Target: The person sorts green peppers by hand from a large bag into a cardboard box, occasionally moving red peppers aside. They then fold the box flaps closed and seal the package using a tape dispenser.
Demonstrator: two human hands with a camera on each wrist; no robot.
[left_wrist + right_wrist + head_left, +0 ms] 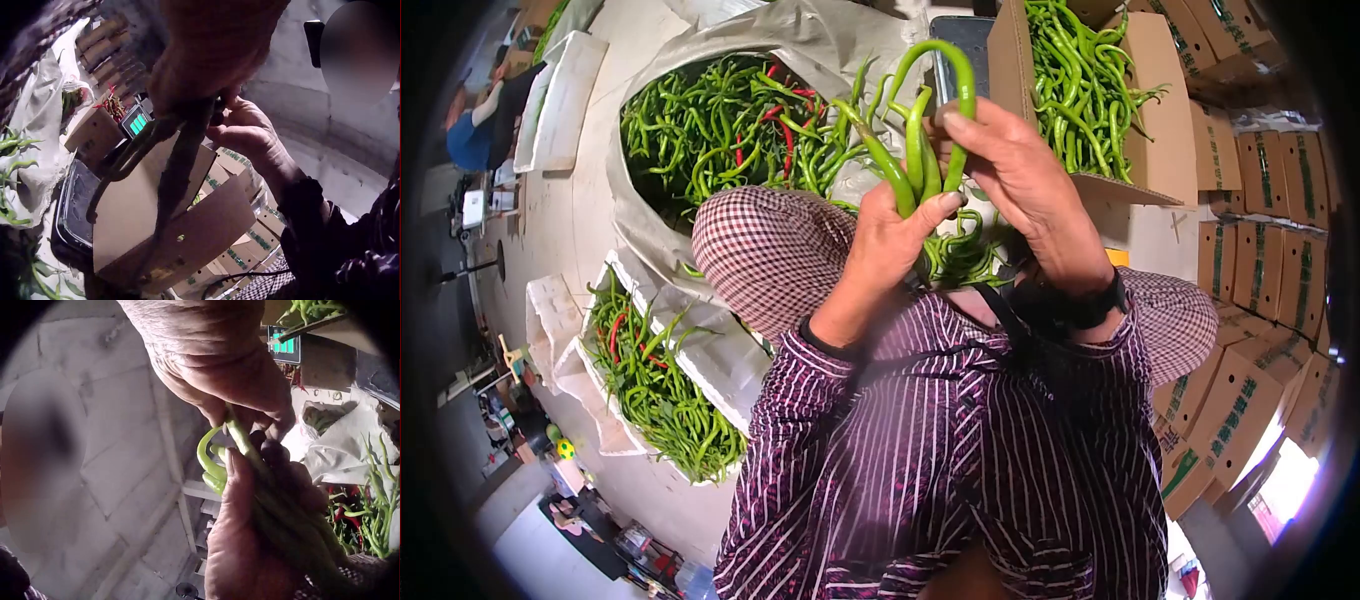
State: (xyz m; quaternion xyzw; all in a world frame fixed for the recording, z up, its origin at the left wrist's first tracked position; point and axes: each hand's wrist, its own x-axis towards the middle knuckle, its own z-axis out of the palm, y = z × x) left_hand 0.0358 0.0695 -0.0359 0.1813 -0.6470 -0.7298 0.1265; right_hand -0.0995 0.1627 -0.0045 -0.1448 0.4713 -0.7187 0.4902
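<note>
In the head view my left hand (875,250) grips a few long green chili peppers (915,150) near their lower ends, thumb across them. Beside it my right hand (1025,190) pinches a long, hooked green chili pepper (967,90) between thumb and fingers, close against the bunch. The right wrist view has the right hand (212,356) above, with its fingertips at a pale green chili pepper (242,437) that runs into the left hand (234,531). In the left wrist view the held peppers (178,169) are dark in shadow.
A large sack (640,215) of green and some red peppers lies open ahead. White foam boxes (720,365) stand at the left, one full of peppers. An open carton (1155,100) of green peppers is at the right. Stacked cartons (1260,260) line the far right; another person (485,125) is far left.
</note>
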